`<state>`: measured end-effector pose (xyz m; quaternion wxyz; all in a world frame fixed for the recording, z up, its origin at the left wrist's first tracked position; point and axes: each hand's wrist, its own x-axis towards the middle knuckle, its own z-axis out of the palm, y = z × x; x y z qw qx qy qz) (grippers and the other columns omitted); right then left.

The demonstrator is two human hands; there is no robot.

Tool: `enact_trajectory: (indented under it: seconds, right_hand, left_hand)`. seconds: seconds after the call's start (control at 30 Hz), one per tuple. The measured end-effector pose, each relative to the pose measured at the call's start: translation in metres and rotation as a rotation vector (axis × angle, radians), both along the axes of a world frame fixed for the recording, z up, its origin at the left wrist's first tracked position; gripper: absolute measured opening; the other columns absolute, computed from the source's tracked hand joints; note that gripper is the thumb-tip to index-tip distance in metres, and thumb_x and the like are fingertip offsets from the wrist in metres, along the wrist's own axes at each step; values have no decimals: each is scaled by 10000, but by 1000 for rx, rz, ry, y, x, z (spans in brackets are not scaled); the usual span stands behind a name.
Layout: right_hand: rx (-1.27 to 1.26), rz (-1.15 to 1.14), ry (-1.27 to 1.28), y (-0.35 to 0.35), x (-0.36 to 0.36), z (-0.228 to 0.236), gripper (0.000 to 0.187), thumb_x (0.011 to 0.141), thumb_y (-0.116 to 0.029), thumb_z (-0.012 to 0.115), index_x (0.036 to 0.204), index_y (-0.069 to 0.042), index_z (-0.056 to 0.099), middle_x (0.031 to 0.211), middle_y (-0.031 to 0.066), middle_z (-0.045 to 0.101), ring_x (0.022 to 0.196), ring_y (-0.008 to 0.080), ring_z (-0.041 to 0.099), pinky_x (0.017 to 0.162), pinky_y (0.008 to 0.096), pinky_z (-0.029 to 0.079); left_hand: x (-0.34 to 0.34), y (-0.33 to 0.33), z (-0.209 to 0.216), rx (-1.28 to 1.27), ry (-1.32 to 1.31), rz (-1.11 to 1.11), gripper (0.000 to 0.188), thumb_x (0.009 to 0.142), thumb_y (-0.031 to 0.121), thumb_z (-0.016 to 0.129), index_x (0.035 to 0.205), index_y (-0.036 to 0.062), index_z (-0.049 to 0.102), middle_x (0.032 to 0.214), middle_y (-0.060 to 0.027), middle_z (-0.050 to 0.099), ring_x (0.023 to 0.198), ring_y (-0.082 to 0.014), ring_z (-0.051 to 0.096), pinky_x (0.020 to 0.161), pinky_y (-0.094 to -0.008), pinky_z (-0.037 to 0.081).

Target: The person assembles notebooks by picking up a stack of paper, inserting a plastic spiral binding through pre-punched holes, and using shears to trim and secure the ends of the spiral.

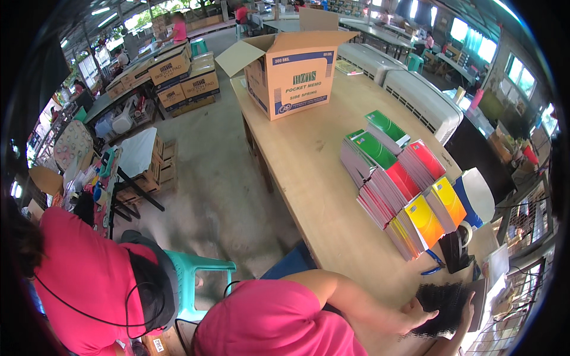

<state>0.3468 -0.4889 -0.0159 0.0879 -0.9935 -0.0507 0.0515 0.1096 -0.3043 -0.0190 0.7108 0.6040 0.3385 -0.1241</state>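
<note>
At the table's near right, a black mass with a wiry, coil-like texture (438,305) lies between my hands. My left hand (417,315) rests at its left side, index finger stretched over it and the other fingers loosely bent. My right hand (466,314) is at its right side, fingers stretched upward along a brownish-grey flat piece (477,304). Whether that piece belongs to the black mass, I cannot tell. Just beyond, spiral memo pads stand in tight stacks: green (371,148), red (404,181) and yellow-orange (424,219).
An open carton (303,77) stands on the far part of the wooden table (297,160). Blue-handled pliers (435,264), a black tape dispenser (454,252) and a blue-and-white round container (475,196) sit near the pads. A co-worker in pink (89,279) is at left, by a turquoise stool (199,267).
</note>
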Motion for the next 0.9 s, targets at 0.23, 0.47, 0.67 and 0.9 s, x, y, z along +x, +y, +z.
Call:
enact_trajectory:
  seconds: [0.23, 0.47, 0.67, 0.9]
  right_hand:
    - [-20, 38, -14, -23, -10, 5, 1053, 905, -831, 328, 1382, 87, 522, 1421, 303, 518, 1351, 375, 492, 1091, 446, 408]
    - [30, 47, 390, 93, -46, 46, 1073, 892, -854, 307, 1358, 80, 557, 1425, 270, 535, 1318, 350, 538, 1052, 429, 457]
    - [433, -260, 474, 59, -125, 57, 1084, 876, -877, 290, 1483, 8, 438, 1546, 221, 421, 1461, 334, 369, 1113, 535, 383]
    - [580, -502, 596, 65, -187, 63, 1144, 818, -907, 390, 1460, 38, 459, 1509, 240, 447, 1389, 408, 443, 1068, 586, 406]
  left_hand:
    - [-6, 8, 16, -26, -108, 60, 1221, 802, 723, 681, 1554, -78, 147, 1608, -262, 258, 1506, -350, 248, 1217, -444, 242]
    - [-19, 76, -23, -119, -466, 167, 1278, 759, 699, 754, 1527, -141, 172, 1598, -280, 273, 1494, -345, 262, 1222, -423, 214]
    - [-24, 78, 3, -188, -100, -126, 1483, 668, 836, 692, 1537, -128, -26, 1633, -283, 106, 1521, -337, 165, 1228, -484, 188]
    - [-5, 88, 16, 43, 151, -298, 1487, 670, 932, 554, 1555, -66, -102, 1629, -299, 24, 1519, -426, 103, 1180, -599, 252]
